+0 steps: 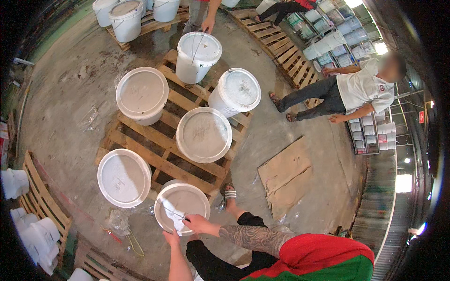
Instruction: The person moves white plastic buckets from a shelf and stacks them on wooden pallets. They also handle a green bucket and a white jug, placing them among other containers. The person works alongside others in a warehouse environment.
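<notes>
A white lidded bucket (pixel 185 199) stands at the near edge of the wooden pallet (pixel 164 161), right in front of me. My right hand (pixel 199 224) is closed around the dark grip of its wire handle, which rises over the lid. At the near rim of the same bucket is my left hand (pixel 172 238), its fingers pressed against the edge and partly hidden. Close by on the left sits another white bucket (pixel 124 178). Farther back, several more lidded buckets rest on the pallet, and a co-worker's hand (pixel 208 24) holds the handle of the farthest bucket (pixel 199 49).
Flattened cardboard (pixel 286 171) lies on the floor to the right. A person in a white shirt (pixel 358 89) stands beyond it. Clear plastic wrap (pixel 118 222) and a strap (pixel 136 246) lie near my left. Stacked pallets and buckets (pixel 42 234) stand along the left side.
</notes>
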The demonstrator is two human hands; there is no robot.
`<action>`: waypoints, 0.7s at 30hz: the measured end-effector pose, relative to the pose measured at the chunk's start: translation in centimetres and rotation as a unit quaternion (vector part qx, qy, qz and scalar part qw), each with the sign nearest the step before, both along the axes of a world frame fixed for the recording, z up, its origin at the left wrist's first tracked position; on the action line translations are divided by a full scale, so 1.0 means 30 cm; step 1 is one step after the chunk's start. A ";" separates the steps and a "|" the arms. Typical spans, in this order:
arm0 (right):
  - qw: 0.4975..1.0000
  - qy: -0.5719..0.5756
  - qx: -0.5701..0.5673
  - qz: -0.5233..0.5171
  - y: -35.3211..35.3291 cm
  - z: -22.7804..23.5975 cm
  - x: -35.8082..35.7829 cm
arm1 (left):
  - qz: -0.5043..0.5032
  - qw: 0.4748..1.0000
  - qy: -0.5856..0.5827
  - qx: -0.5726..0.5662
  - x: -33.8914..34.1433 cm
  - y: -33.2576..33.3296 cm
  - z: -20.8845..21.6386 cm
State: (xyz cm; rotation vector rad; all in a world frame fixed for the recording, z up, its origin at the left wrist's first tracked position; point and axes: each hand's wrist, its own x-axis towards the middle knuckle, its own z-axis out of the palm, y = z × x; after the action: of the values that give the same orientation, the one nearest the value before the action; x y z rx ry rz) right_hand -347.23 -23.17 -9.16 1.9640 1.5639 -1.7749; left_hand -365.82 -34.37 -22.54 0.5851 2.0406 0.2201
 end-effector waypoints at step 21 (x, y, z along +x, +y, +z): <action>1.000 -0.022 -0.008 0.020 0.000 0.018 -0.017 | 0.005 1.000 0.022 0.007 0.013 0.014 0.010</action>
State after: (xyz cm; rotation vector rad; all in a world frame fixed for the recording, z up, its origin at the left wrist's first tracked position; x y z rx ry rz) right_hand -347.73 -23.17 -8.61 1.9374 1.5604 -1.7106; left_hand -365.41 -33.96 -22.24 0.5930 2.0873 0.2306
